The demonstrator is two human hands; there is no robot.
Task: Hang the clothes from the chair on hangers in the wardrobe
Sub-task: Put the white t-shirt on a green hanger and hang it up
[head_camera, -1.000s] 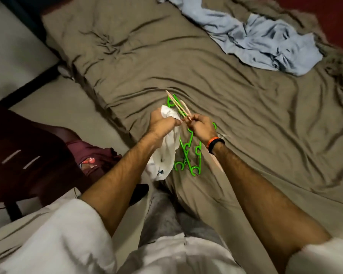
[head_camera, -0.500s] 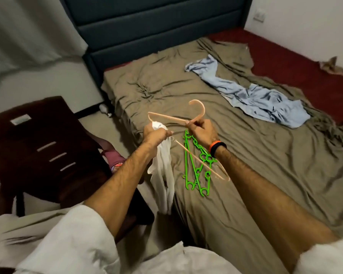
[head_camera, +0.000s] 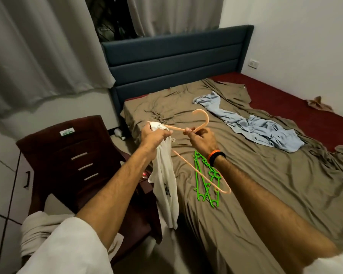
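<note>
Two hands working one white garment onto a peach hanger above the bed's near-left edge.
Left hand point(head_camera: 153, 135) clutches the limp, light white garment point(head_camera: 164, 180) bunched at one hanger arm; right hand point(head_camera: 201, 136) pinches the thin, stiff peach hanger point(head_camera: 201, 172) below its hook. Best held at the collar, judging by its slack drape; green hangers point(head_camera: 206, 178) lie on the bed point(head_camera: 265, 184).
</note>
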